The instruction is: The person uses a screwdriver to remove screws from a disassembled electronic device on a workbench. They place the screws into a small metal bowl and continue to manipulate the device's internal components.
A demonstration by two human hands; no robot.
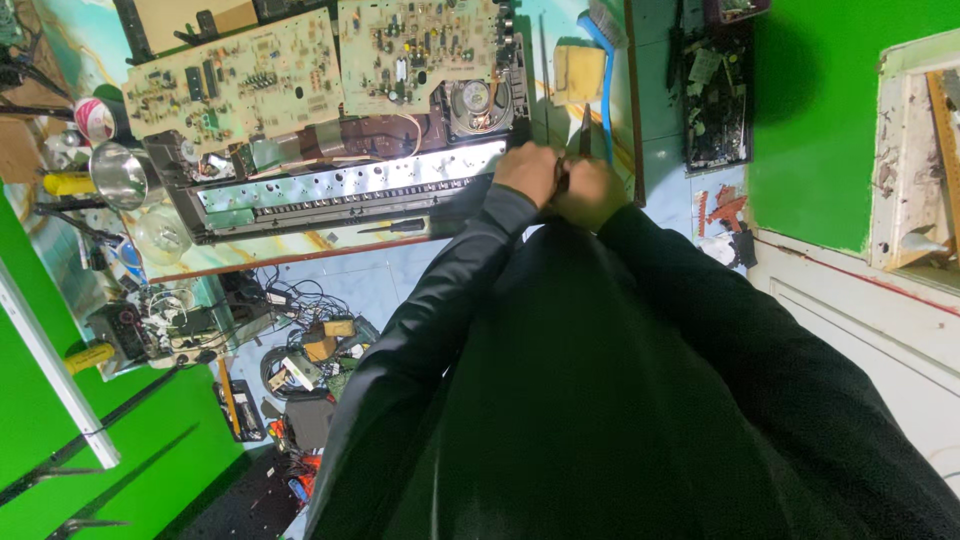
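Both hands meet at table edge: left hand point(527, 172) and right hand point(592, 192) curled together around a dark tool point(584, 132), beside the keyboard chassis point(340, 190); exact finger grip unclear.

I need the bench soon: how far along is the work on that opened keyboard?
Done: the keyboard chassis lies open, two circuit boards folded back and the speaker exposed. In hand: the left hand and right hand are pressed together around a small dark tool at the chassis's right end; what they grip is hidden. Left: nothing is closed up, and a screwdriver lies loose alongside.
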